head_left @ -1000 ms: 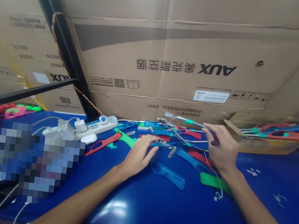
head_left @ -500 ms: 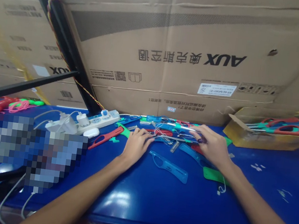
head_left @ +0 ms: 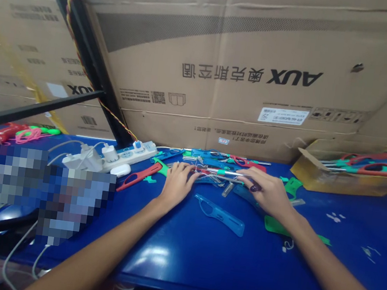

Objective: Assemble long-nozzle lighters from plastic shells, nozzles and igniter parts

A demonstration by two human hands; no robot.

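Observation:
My right hand (head_left: 272, 193) is closed around a screwdriver (head_left: 255, 188) with a dark handle, its thin shaft pointing left. The same fingers grip a metal lighter tube (head_left: 235, 174) with a teal collar, lying roughly level above the shaft. My left hand (head_left: 178, 183) is closed, thumb and fingertips together at the tube's left end, beside a small red part (head_left: 204, 171) and thin wires. What exactly it pinches is hidden. In front of the hands lies a translucent blue lighter shell half (head_left: 222, 215). A green shell (head_left: 275, 225) sits partly under my right forearm.
Loose lighter parts lie behind my hands. A red shell (head_left: 139, 177), a white earbud-like case (head_left: 120, 170) and a power strip (head_left: 131, 156) with chargers are on the left. A cardboard box (head_left: 338, 181) of lighters stands at the back right. Large cartons (head_left: 208, 33) form the back wall.
The metal tube with the teal collar has come down and nearer to my left fingertips, with my right hand lowering slightly. The camera view has shifted a little.

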